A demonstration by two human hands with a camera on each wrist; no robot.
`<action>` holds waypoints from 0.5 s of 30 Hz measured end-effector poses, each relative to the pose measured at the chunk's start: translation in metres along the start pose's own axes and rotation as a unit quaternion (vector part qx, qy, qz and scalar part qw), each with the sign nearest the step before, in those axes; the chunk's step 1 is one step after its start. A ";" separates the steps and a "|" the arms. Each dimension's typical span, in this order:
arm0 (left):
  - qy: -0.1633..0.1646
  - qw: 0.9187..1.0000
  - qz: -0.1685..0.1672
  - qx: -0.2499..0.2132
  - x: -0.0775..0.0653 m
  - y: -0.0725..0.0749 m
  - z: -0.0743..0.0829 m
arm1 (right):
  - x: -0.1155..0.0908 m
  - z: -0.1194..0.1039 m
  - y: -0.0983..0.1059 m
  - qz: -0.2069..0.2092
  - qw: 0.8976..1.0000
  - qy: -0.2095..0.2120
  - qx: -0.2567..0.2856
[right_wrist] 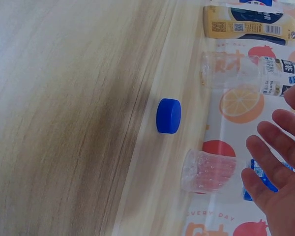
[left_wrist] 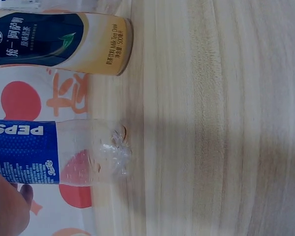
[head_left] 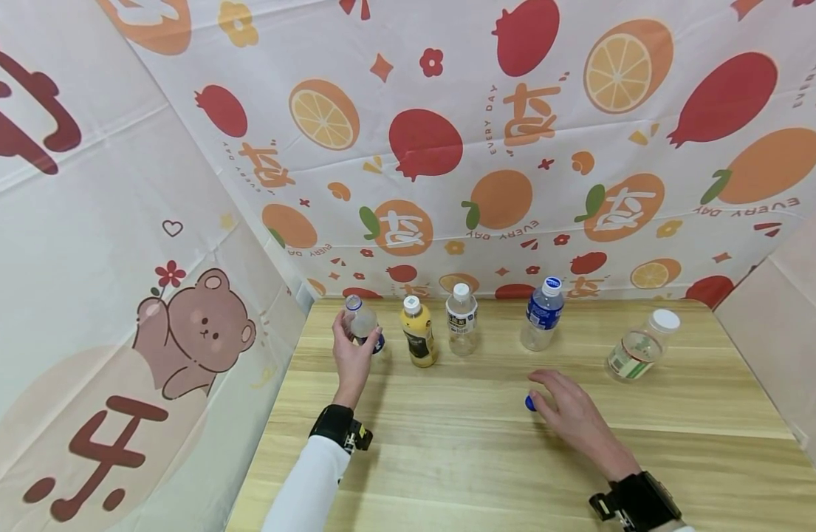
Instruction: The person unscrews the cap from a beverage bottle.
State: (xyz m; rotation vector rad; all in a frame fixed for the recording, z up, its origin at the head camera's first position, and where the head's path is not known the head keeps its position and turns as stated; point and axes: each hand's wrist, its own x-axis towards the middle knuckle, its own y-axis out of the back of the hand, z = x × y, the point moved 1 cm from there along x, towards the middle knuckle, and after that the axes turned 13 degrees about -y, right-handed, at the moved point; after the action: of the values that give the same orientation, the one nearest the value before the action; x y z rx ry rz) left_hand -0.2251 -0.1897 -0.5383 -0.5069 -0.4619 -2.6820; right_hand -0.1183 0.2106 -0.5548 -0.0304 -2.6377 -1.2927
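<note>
At the left end of the row, my left hand [head_left: 352, 362] holds a clear Pepsi bottle [head_left: 361, 320] upright, thumb on one side and fingers on the other. Its neck shows a blue ring and an uncapped mouth. The left wrist view shows its blue label [left_wrist: 24, 152] and the bottle's base at the table. My right hand [head_left: 574, 415] is over the table with its fingers apart and relaxed, as the right wrist view shows. Just beside its thumb lies a blue cap [right_wrist: 169, 116], top up, apart from the fingers.
Along the back stand a yellow milk tea bottle [head_left: 418, 336], a clear white-capped bottle [head_left: 462, 321], a blue-labelled bottle [head_left: 542, 314] with a blue cap, and a wide clear bottle [head_left: 636, 351] with a white cap. Behind the wooden table [head_left: 447, 451] hangs a fruit-printed cloth [head_left: 354, 177].
</note>
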 end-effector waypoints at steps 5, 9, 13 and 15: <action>-0.016 1.000 0.001 0.003 -0.005 0.001 -0.001 | 0.002 0.002 0.000 0.003 1.000 0.000 0.001; -0.049 0.998 0.024 -0.005 -0.016 0.004 0.002 | 0.002 0.003 0.001 0.009 1.000 0.003 0.002; -0.109 0.991 0.074 -0.015 -0.028 0.007 0.007 | 0.003 0.002 0.005 0.011 1.000 -0.004 0.001; -0.152 0.984 0.095 -0.017 -0.033 0.009 0.009 | 0.003 0.001 0.007 0.008 1.000 -0.012 0.002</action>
State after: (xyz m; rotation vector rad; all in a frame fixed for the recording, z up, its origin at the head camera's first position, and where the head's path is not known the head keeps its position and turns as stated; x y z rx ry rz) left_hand -0.1903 -0.1846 -0.5418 -0.9286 -0.4258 -2.4423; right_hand -0.1209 0.2152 -0.5495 -0.0655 -2.6546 -1.2901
